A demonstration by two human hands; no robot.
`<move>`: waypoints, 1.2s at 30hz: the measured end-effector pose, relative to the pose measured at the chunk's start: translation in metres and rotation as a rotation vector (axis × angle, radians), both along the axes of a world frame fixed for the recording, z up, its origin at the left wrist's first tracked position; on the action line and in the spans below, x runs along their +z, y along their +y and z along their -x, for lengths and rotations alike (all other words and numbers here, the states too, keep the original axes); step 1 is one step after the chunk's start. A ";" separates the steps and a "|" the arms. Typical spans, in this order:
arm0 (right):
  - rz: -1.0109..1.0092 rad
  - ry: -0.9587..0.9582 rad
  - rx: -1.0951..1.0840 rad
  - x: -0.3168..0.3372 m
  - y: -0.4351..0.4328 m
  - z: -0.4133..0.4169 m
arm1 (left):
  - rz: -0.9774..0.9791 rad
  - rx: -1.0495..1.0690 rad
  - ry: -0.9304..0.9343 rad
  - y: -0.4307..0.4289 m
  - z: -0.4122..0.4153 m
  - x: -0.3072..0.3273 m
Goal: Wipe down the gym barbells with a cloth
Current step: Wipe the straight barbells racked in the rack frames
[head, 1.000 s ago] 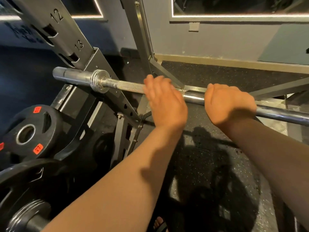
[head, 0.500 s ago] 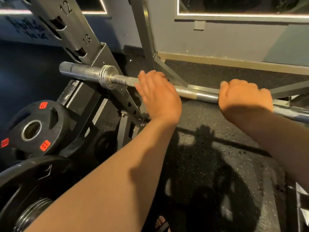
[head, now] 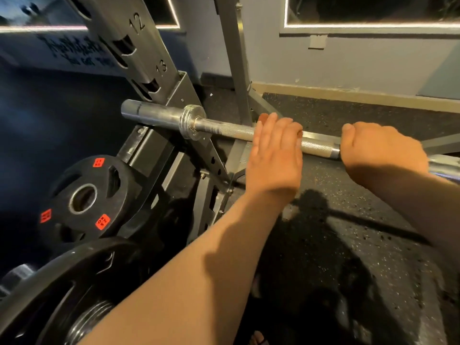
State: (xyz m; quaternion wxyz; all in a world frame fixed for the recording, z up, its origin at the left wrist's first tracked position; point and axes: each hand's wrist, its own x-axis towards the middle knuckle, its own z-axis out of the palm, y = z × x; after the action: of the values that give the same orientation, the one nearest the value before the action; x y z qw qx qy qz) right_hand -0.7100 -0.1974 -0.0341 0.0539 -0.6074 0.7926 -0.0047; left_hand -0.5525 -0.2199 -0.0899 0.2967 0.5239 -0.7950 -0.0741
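A steel barbell lies across the rack, its bare sleeve and collar pointing left. My left hand rests on top of the knurled shaft with the fingers stretched out over it, not wrapped. Further right along the bar, my right hand grips the shaft, fingers curled round it. No cloth shows in either hand.
A grey rack upright numbered 12 and 13 slants down behind the sleeve. Black weight plates with orange labels and a larger plate hang at lower left. Speckled rubber floor lies below, a wall skirting runs behind, and a sandalled foot is at the bottom.
My left hand has shifted slightly toward the collar and its fingers have straightened over the bar. The right hand keeps its grip. The view has swung a little to the left.
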 end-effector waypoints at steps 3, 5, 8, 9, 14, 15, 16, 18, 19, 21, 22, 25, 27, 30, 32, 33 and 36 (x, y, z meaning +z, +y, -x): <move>0.058 0.081 0.002 0.000 -0.006 -0.004 | 0.037 0.162 0.045 -0.023 -0.031 0.001; 0.064 0.051 0.040 -0.003 -0.014 -0.013 | 0.004 0.343 0.174 -0.031 -0.032 0.009; 0.038 -0.099 0.047 -0.006 -0.022 -0.023 | -0.118 0.434 0.323 -0.027 -0.014 0.011; 0.042 -0.102 0.055 -0.005 -0.023 -0.024 | -0.110 0.403 0.331 -0.022 -0.011 0.009; 0.007 -0.087 0.066 -0.001 -0.021 -0.023 | 0.054 0.119 0.085 0.007 -0.024 -0.013; -0.006 -0.071 0.077 0.000 -0.021 -0.024 | 0.013 0.106 0.100 0.003 -0.032 -0.010; -0.006 -0.055 0.094 0.000 -0.021 -0.025 | -0.026 0.098 0.095 -0.004 -0.039 -0.007; 0.021 -0.055 0.104 -0.001 -0.020 -0.024 | -0.044 0.133 0.072 -0.021 -0.050 0.002; 0.024 -0.058 0.101 -0.002 -0.020 -0.023 | -0.052 0.187 0.094 -0.030 -0.050 0.004; 0.012 -0.073 0.084 -0.003 -0.022 -0.021 | -0.122 0.344 0.221 -0.037 -0.033 0.011; 0.007 -0.093 0.068 -0.005 -0.022 -0.021 | -0.157 0.403 0.279 -0.034 -0.020 0.014; -0.015 -0.066 0.056 -0.008 -0.025 -0.022 | -0.113 0.301 0.225 -0.011 0.014 0.008; -0.039 0.027 0.077 -0.010 -0.027 -0.025 | -0.006 0.052 -0.023 0.008 0.019 -0.005; -0.015 0.037 0.058 -0.010 -0.027 -0.027 | 0.093 -0.070 -0.199 0.003 -0.005 -0.011; 0.012 0.024 0.056 -0.012 -0.026 -0.025 | 0.140 0.004 -0.195 -0.008 -0.024 -0.007; 0.020 0.037 0.066 -0.013 -0.025 -0.025 | 0.116 0.082 -0.156 -0.014 -0.035 -0.006; 0.033 0.053 0.088 -0.017 -0.027 -0.021 | -0.060 0.344 0.168 -0.032 -0.050 0.001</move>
State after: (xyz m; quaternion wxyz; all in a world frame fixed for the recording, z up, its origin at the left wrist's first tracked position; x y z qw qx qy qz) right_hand -0.6892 -0.2244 -0.0509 0.0232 -0.6425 0.7660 0.0009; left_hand -0.5028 -0.2515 -0.0892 0.3546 0.6526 -0.6636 -0.0895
